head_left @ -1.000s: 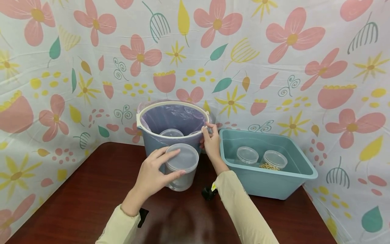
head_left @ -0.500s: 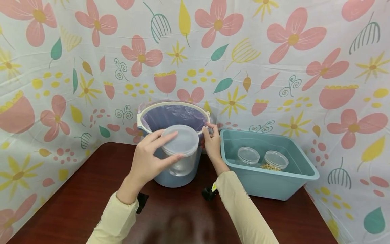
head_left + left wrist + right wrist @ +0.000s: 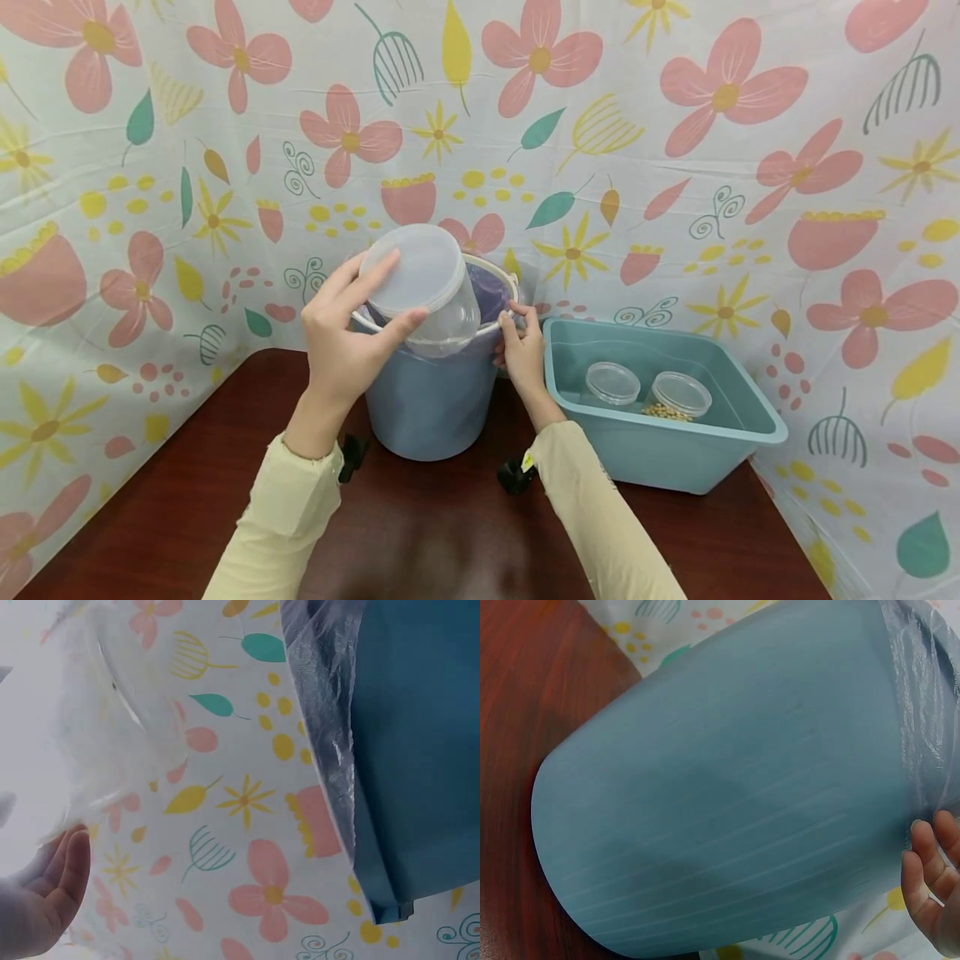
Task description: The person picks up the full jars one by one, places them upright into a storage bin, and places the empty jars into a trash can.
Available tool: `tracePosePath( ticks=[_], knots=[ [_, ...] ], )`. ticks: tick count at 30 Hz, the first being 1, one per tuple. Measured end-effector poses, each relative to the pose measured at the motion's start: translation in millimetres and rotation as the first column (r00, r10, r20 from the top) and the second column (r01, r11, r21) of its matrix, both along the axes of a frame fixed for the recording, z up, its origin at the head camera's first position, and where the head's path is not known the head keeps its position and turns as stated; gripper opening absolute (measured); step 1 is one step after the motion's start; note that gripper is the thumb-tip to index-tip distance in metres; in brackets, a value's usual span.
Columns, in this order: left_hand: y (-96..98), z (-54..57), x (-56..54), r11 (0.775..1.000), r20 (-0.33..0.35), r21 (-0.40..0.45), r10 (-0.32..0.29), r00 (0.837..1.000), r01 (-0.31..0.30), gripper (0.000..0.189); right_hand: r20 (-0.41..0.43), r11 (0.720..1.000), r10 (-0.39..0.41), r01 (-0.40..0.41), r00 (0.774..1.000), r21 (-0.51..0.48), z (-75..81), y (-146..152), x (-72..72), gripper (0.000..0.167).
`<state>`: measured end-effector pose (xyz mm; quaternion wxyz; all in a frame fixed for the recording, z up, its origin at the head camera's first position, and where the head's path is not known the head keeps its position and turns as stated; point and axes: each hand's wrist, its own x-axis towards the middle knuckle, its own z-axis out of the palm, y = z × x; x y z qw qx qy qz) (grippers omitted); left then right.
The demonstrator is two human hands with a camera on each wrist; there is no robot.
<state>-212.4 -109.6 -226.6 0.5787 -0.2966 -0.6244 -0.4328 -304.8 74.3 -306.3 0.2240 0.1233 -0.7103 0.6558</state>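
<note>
My left hand [image 3: 341,329] holds a clear plastic jar [image 3: 412,271] by its frosted lid, fingers and thumb spread across it. The jar is tilted and overlaps the near rim of the blue trash can [image 3: 431,408], hiding much of its opening. In the left wrist view the jar [image 3: 124,720] is hazy and overexposed, and the can's rim stands apart to the right. My right hand [image 3: 522,343] pinches the can's rim on its right side. A thin translucent bag [image 3: 922,697] lines the can and folds over its edge near the right fingertips.
A teal plastic basin [image 3: 645,450] stands right of the can. Inside are two lidded clear jars, one plain [image 3: 612,383] and one with tan beans or kernels [image 3: 678,396]. All stand on a dark red-brown table [image 3: 187,492] before a flower-patterned cloth [image 3: 247,208].
My left hand has raised the jar from in front of the trash can up to its rim, tilting it. My right hand has stayed on the rim.
</note>
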Motion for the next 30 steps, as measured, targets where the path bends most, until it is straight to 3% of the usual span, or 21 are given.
tracePosePath(
  ticks=[7,12,16,24,30],
  knots=[
    [1.2,-0.5,-16.1,0.994,-0.006,0.06,0.088,0.996,-0.088,0.062,0.012,1.0,0.007,-0.007,1.0,-0.012,-0.8,0.7,-0.6,0.029],
    [0.2,-4.2,-26.8,0.991,0.025,0.073,0.115,0.993,-0.116,0.064,0.017,1.0,0.009,-0.008,1.0,-0.01,-0.6,0.3,-0.2,0.03],
    [-1.0,-11.2,-35.2,0.988,0.082,0.05,0.139,0.987,-0.144,0.067,0.012,1.0,0.002,-0.002,1.0,-0.004,-0.7,0.7,-0.5,0.03],
    [-4.0,-27.2,-50.0,0.991,0.176,0.018,0.128,0.976,-0.133,0.064,0.015,1.0,-0.001,0.001,1.0,-0.001,-1.2,0.9,-0.7,0.029],
    [-7.1,-36.7,-60.4,0.985,0.236,-0.048,0.171,0.957,-0.165,0.064,0.019,1.0,0.005,-0.005,1.0,-0.008,-0.9,0.4,-0.3,0.03]
  ],
)
